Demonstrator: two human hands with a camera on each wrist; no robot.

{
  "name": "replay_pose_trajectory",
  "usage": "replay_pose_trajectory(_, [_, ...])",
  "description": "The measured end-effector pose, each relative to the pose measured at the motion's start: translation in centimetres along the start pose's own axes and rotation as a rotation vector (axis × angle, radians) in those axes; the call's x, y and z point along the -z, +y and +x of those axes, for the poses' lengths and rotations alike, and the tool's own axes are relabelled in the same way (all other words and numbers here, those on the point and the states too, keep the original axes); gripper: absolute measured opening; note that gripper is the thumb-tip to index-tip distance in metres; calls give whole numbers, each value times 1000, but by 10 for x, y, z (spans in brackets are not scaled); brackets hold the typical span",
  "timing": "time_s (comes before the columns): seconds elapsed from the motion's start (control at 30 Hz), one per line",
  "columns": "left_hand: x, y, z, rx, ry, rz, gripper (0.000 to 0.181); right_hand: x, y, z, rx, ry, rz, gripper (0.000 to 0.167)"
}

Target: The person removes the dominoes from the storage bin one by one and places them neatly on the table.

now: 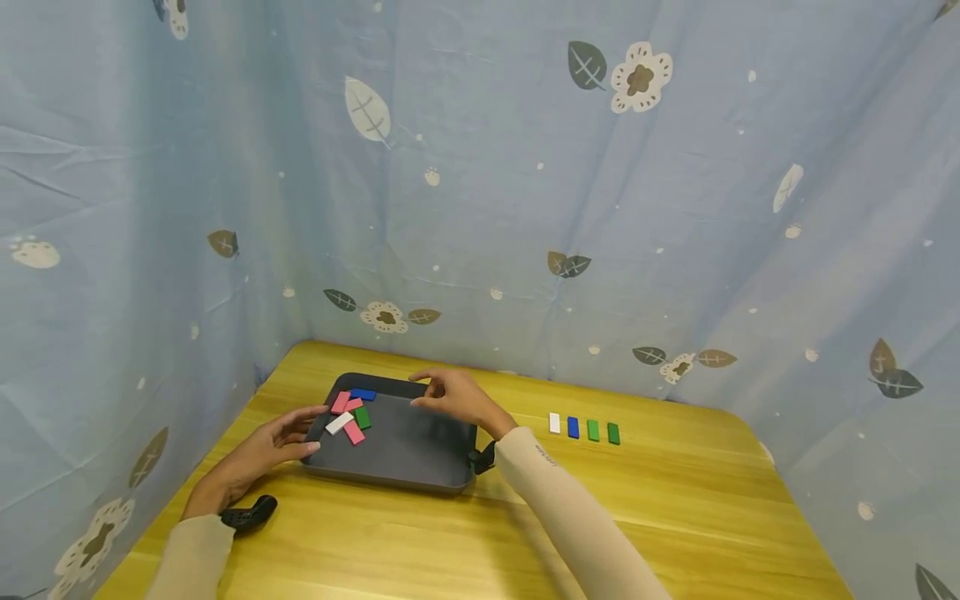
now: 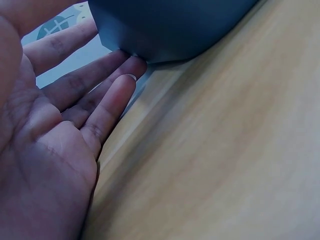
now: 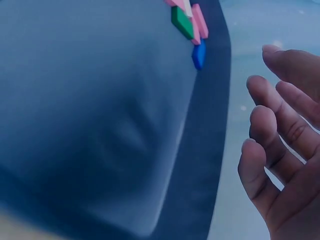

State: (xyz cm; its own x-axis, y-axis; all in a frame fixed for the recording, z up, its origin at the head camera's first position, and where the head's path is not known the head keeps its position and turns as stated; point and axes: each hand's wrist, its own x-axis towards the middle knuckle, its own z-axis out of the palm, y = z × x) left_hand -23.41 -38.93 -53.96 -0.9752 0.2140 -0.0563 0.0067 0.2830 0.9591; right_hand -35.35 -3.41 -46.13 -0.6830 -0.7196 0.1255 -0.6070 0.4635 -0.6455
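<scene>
A dark tray [image 1: 405, 442] lies on the table with pink, white, blue and green blocks gathered at its left end, among them a white block [image 1: 340, 423] and a green block [image 1: 362, 417]. My left hand [image 1: 262, 450] is at the tray's left side; in the left wrist view its fingertips touch the outside of the tray [image 2: 150, 30], thumb apart. Over the tray's back right part, my right hand [image 1: 457, 396] hovers with loosely bent fingers and nothing in them. The right wrist view shows that hand [image 3: 285, 140] beside the tray wall [image 3: 200, 140], the blocks farther off.
To the right of the tray, a white block [image 1: 554, 423], a blue block [image 1: 573, 427], a light green block [image 1: 593, 430] and a dark green block [image 1: 613, 433] stand in a row on the wooden table [image 1: 675, 500]. A patterned curtain [image 1: 487, 208] surrounds the table's back and sides.
</scene>
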Motion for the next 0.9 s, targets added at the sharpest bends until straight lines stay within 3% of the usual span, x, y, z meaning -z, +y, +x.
replay_pose_trajectory(0.3, [-1, 0, -1, -8, 2, -12, 67, -22, -3, 19, -2, -60, 10, 48])
replay_pose_trajectory(0.67, [-3, -2, 0, 3, 5, -13, 67, -34, 1, 27, -124, -175, 49, 54])
replay_pose_trajectory(0.9, [-2, -1, 2, 20, 6, -19, 68, -43, 7, 32, -141, -242, 39, 55])
